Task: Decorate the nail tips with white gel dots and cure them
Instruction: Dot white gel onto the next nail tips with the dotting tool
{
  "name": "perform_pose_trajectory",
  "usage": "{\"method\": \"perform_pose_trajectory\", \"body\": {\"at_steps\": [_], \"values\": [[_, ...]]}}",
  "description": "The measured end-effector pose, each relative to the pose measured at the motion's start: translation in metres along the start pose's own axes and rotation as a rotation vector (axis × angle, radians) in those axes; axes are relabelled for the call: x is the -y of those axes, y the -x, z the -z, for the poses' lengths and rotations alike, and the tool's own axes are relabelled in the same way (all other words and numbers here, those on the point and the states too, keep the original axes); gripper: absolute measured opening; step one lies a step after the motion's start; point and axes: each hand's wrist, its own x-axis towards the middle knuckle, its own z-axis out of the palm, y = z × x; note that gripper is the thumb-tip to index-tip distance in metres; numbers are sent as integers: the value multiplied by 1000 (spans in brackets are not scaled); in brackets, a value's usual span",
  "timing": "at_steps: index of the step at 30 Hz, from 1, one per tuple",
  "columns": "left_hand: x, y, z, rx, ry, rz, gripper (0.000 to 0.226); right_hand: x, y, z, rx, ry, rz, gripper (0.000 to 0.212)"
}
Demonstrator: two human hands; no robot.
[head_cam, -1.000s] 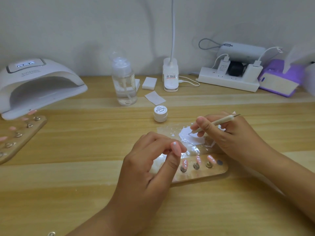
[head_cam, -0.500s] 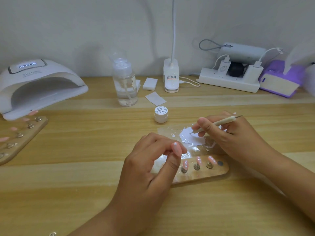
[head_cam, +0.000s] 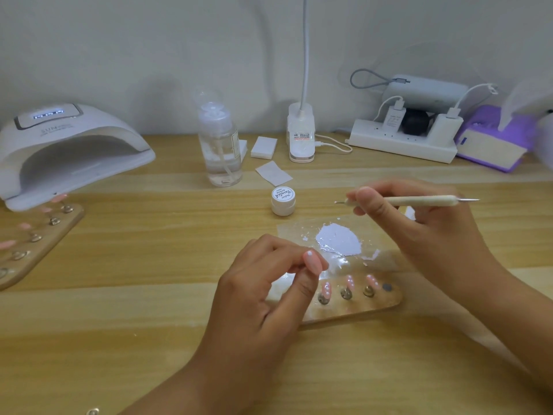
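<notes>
Right hand [head_cam: 419, 232] has lifted the gripped dotting tool [head_cam: 419, 201] level; left fingers [head_cam: 278, 250] pinch the nail tip [head_cam: 314, 260] at its seven o'clock.

The left hand [head_cam: 257, 295] and right hand [head_cam: 425, 232] are bare; the left forearm [head_cam: 185, 384] and right forearm [head_cam: 514, 304] are bare too.
</notes>
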Motion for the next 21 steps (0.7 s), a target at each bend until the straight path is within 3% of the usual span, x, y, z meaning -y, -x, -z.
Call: {"method": "perform_pose_trajectory", "body": {"at_steps": [9,16,21], "values": [[1,1,0,32,58,-15,20,35,12,-7,35,-430,84,27],[0,1,0,26,77,-40,19,41,27,-17,72,-431,59,34],[-1,1,0,50,57,-73,16,43,31,-21,108,-463,58,28]]}}
